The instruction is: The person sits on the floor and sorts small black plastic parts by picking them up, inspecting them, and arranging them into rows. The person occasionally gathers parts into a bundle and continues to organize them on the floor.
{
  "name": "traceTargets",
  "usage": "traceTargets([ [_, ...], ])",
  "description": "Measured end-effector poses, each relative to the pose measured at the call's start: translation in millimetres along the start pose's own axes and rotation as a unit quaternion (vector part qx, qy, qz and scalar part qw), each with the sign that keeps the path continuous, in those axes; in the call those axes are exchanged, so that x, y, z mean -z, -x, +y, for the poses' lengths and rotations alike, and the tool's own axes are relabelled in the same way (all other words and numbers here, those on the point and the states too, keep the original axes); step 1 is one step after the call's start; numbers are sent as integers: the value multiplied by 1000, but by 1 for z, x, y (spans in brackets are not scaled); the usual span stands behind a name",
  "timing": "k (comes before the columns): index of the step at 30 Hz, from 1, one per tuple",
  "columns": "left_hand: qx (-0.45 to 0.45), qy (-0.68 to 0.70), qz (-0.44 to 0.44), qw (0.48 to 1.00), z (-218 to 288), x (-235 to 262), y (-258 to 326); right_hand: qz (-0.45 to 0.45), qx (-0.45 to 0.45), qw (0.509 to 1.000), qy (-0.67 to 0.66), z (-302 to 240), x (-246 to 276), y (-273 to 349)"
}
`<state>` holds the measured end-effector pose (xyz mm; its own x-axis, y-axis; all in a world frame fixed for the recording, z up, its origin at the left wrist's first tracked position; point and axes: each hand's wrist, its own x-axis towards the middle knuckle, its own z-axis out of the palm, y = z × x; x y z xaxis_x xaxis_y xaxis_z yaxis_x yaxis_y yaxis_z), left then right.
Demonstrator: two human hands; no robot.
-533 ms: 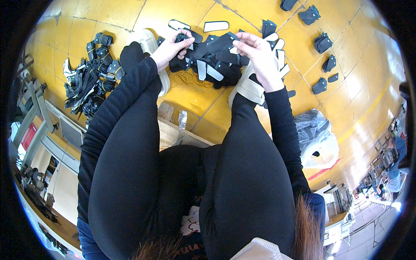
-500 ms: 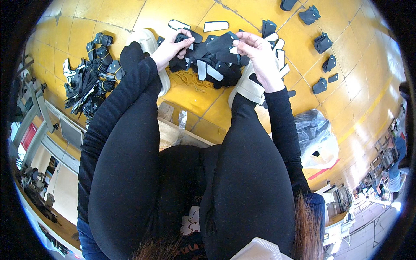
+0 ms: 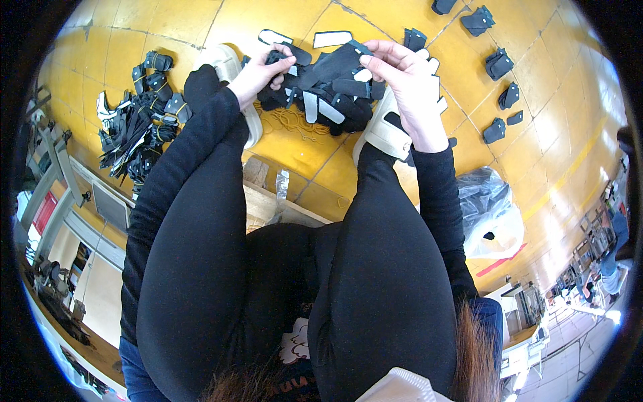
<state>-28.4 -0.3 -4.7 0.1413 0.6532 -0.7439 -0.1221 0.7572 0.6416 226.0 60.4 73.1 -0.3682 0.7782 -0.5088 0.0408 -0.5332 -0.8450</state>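
Seated person, seen from above, knees filling the centre of the frame, black trousers and black sleeves. Yellow tiled floor (image 3: 301,151) beyond the feet.

Left hand (image 3: 258,70), upper centre-left: fingers curled and pressed onto the left end of a bundle of black fabric pieces (image 3: 328,84), thumb and fingertips pinching a small dark bit at its edge. Right hand (image 3: 405,77), upper centre-right: thumb and forefinger pinching the top right corner of the same bundle, other fingers bent close together behind it.

Bundle sits between the two hands at upper centre, held just above the floor between the feet; several flat black pieces overlapping, some with pale grey strips. Cannot tell whether its underside touches the floor.

White shoes: one (image 3: 231,70) under the left wrist, one (image 3: 385,130) under the right wrist.

Upper left of frame: heap of black straps and cut pieces (image 3: 137,127) on the floor, well apart from the hands. Upper right: scattered small black folded pieces (image 3: 499,63), laid singly in a loose row. Two pale flat cut shapes (image 3: 331,38) at the top, just beyond the bundle.

Right middle: crumpled clear-and-white plastic bag (image 3: 492,214) beside the right knee. Wooden stool edge (image 3: 281,208) showing between the legs.
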Motion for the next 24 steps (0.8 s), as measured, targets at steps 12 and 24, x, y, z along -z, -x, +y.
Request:
traceTargets([
  [12,-232,-118,249,933,-12,47,74,35,101,887,-449,40,111,52],
  [24,-255,-154,317,900,-16,55,63,138,-119,983,-28,68,101,65],
])
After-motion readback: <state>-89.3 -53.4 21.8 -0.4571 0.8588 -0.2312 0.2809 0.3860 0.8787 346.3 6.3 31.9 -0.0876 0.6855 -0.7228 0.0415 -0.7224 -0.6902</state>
